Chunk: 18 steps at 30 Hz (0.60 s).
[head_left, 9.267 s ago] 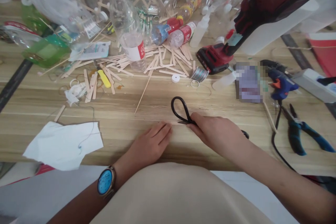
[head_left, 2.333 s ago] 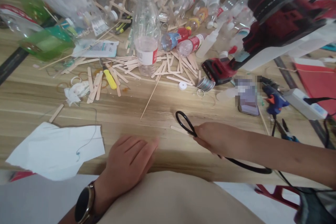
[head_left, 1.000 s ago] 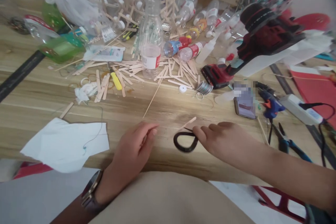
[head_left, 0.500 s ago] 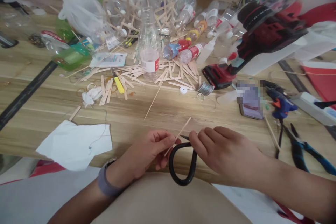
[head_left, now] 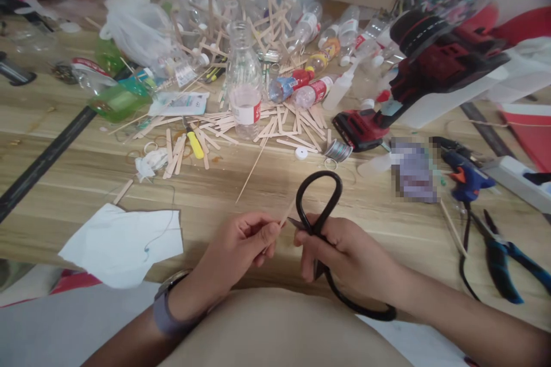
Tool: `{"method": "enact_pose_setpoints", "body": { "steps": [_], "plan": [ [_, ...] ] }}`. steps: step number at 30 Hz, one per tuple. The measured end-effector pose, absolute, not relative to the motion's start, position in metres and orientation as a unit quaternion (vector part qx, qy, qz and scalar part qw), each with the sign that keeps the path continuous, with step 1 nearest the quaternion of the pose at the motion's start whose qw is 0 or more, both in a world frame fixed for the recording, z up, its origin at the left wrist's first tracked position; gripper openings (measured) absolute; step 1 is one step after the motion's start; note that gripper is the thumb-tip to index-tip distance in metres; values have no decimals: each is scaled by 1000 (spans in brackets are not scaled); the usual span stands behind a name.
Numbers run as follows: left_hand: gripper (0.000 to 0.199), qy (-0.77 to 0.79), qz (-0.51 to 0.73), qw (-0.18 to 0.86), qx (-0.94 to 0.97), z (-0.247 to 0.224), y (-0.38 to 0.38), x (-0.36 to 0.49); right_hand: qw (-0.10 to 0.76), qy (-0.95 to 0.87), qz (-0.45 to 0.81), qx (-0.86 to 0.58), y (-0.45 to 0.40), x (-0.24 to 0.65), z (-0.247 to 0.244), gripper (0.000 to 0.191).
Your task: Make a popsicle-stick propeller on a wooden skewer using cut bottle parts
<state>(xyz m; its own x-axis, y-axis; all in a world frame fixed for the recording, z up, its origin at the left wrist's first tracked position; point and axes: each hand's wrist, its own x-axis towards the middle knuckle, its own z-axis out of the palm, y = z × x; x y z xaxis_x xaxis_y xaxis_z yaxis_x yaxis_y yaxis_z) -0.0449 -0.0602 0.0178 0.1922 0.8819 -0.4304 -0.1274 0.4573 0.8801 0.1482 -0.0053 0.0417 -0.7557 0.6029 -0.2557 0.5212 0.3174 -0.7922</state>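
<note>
1. My left hand (head_left: 247,241) is nearly closed. My thumb and finger pinch a thin wooden stick (head_left: 286,214), and the other fingers curl in under it. The stick leans up and away from me, above the tabletop (head_left: 206,195), close to the middle of the edge near me.
2. My right hand (head_left: 350,249) is wrapped around black scissors (head_left: 317,226), with my fingers bent. The handles are wide apart: one loop sticks up past my thumb, and the other hangs low by my wrist, at the edge near me.
3. One sharp tip points at the stick, just beside my left thumb. I cannot tell if it touches the wood.
4. I could get a cut. That would come from the scissors slipping, because my thumb is so near the tip.
5. The stick could twist or crack. A small pinch does not hold it very firmly, and a crooked push could turn it.
6. A bit of wood could drop off the near edge, since my hands are so close to it.
7. If my right arm swings out, it could catch the black cord (head_left: 460,264) and tug the glue gun (head_left: 467,178) toward the right edge.
8. The clear bottle (head_left: 245,83) stands farther back, among loose sticks (head_left: 215,121). A big bump could tip it.
</note>
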Motion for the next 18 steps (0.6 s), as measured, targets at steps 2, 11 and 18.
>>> {"method": "enact_pose_setpoints", "body": {
  "steps": [2,11,18],
  "plan": [
    [39,526,367,665,382,20,-59,-45,60,-839,420,-341,-3,147,38,52],
    [39,547,350,623,437,21,-55,-46,86,-955,119,-260,9,153,32,27],
    [39,576,333,549,506,23,-53,-50,75,-855,397,-325,8,145,27,47]
  ]
}}
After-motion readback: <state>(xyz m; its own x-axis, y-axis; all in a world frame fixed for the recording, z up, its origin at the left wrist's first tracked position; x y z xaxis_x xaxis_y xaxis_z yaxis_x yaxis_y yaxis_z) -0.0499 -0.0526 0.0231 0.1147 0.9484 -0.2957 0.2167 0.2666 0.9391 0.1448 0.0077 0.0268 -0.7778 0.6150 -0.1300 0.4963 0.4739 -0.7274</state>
